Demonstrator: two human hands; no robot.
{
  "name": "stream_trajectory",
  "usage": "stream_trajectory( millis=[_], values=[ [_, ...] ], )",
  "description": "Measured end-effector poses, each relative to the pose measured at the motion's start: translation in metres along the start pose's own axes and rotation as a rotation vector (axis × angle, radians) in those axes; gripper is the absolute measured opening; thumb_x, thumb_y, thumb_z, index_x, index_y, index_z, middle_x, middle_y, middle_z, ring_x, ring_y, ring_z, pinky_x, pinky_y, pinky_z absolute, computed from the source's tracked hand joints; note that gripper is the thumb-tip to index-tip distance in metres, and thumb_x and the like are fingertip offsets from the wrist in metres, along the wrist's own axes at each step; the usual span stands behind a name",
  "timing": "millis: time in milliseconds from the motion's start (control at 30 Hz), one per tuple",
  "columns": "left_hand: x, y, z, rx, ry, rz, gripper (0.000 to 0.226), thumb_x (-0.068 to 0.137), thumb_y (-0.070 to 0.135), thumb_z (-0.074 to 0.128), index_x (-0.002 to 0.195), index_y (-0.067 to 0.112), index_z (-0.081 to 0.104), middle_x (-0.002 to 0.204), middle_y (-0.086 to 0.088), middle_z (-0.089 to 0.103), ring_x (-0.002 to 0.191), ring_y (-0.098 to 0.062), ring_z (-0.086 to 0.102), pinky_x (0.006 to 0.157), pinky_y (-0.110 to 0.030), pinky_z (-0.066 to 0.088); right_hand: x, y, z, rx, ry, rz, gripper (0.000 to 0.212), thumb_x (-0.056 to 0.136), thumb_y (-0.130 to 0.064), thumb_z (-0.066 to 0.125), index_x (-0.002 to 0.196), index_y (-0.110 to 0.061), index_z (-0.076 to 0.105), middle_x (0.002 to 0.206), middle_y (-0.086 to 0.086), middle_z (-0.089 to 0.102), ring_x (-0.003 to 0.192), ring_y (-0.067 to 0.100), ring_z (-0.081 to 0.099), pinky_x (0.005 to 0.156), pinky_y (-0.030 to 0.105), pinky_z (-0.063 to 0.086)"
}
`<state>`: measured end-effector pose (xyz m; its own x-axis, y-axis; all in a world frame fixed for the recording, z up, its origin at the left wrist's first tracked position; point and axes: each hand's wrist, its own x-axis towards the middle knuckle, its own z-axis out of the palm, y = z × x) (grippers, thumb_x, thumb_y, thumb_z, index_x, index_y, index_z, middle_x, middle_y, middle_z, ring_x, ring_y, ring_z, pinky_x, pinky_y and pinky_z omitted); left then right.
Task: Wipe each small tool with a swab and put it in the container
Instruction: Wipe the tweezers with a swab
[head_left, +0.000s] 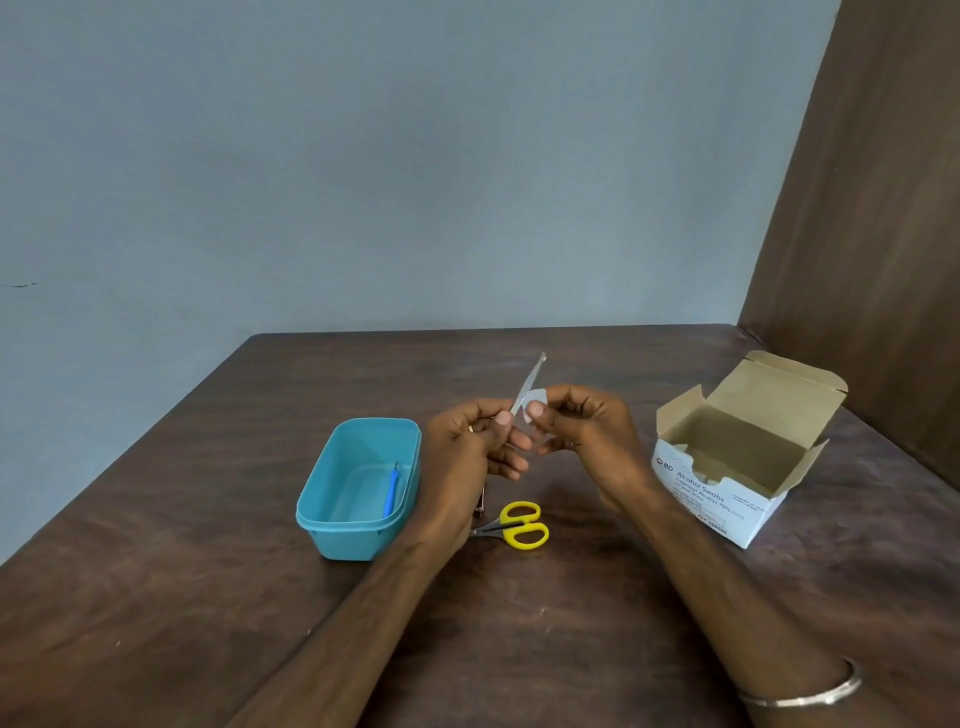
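- The left hand (480, 441) grips the lower end of a metal nail file (527, 383), fingers curled round it, its tip pointing up and away above the wooden table (208, 571).
- The right hand (582, 431) pinches a small white swab (534, 402) against the file's blade.
- The teal container (332, 530) sits left of the hands, with 1 blue-handled tool (392, 491) inside.
- Yellow-handled scissors (522, 525) lie on the table below the hands.
- An open box of alcohol swabs (727, 499) stands to the right.

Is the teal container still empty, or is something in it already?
Not empty. One slim blue-handled tool lies inside the teal plastic container, along its right wall. Nothing else shows in it.
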<state>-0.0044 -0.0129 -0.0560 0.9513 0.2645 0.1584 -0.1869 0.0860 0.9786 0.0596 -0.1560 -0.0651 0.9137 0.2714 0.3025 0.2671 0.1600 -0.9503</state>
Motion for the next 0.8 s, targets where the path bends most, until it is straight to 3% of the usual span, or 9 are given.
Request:
stream_trajectory(
  millis=[100,233,367,467,600,800],
  values=[
    [0.0030,-0.0002,-0.0025,-0.033,0.036,-0.007,0.014,0.097,0.005,0.055,0.103,0.008,0.068,0.073,-0.014,0.071,0.056,-0.023,0.063,0.053,-0.032,0.054,0.0006,-0.0034,-0.0043,0.058,0.055,0.004,0.004,0.087,-0.003,0.071,0.089,-0.004,0.074,0.076,0.007,0.070,0.064,0.017,0.064,0.056,0.031,0.053],
    [0.0016,0.0017,-0.0025,-0.075,0.018,-0.012,0.015,0.096,0.004,0.056,0.103,0.010,0.068,0.070,-0.012,0.069,0.053,-0.022,0.062,0.051,-0.031,0.054,-0.0016,-0.0062,-0.0018,0.016,-0.016,0.017,0.012,0.081,0.002,0.075,0.089,-0.007,0.074,0.070,0.005,0.071,0.050,0.018,0.059,0.053,0.029,0.053],
    [0.0008,0.0039,-0.0014,-0.094,-0.003,-0.038,0.018,0.097,0.002,0.054,0.105,0.007,0.068,0.065,-0.011,0.066,0.050,-0.021,0.060,0.048,-0.028,0.053,-0.0028,-0.0065,0.0013,-0.022,-0.062,0.014,0.013,0.079,-0.001,0.077,0.080,-0.015,0.075,0.068,0.006,0.071,0.048,0.018,0.059,0.051,0.028,0.052],
    [-0.0004,0.0042,-0.0014,-0.067,-0.046,-0.054,0.022,0.098,0.003,0.052,0.112,0.002,0.068,0.069,-0.013,0.065,0.051,-0.021,0.060,0.048,-0.027,0.052,-0.0033,-0.0070,-0.0003,-0.039,-0.032,0.001,0.010,0.078,-0.003,0.079,0.080,-0.012,0.076,0.069,0.007,0.071,0.049,0.018,0.059,0.051,0.029,0.051],
    [-0.0033,0.0036,-0.0001,-0.027,-0.071,-0.046,0.023,0.097,0.001,0.051,0.106,0.003,0.072,0.068,-0.013,0.063,0.052,-0.023,0.059,0.048,-0.028,0.051,-0.0036,-0.0067,0.0017,-0.037,0.026,-0.019,0.014,0.076,0.002,0.080,0.080,-0.003,0.068,0.068,0.009,0.070,0.045,0.017,0.057,0.045,0.027,0.049],
    [-0.0025,0.0042,-0.0014,0.030,-0.089,-0.043,0.025,0.097,0.000,0.052,0.103,0.010,0.074,0.067,-0.012,0.061,0.051,-0.021,0.058,0.048,-0.028,0.051,-0.0039,-0.0095,0.0005,-0.018,0.124,-0.025,0.017,0.075,0.001,0.082,0.077,-0.006,0.066,0.066,0.005,0.069,0.044,0.017,0.056,0.044,0.027,0.048]
  ],
)
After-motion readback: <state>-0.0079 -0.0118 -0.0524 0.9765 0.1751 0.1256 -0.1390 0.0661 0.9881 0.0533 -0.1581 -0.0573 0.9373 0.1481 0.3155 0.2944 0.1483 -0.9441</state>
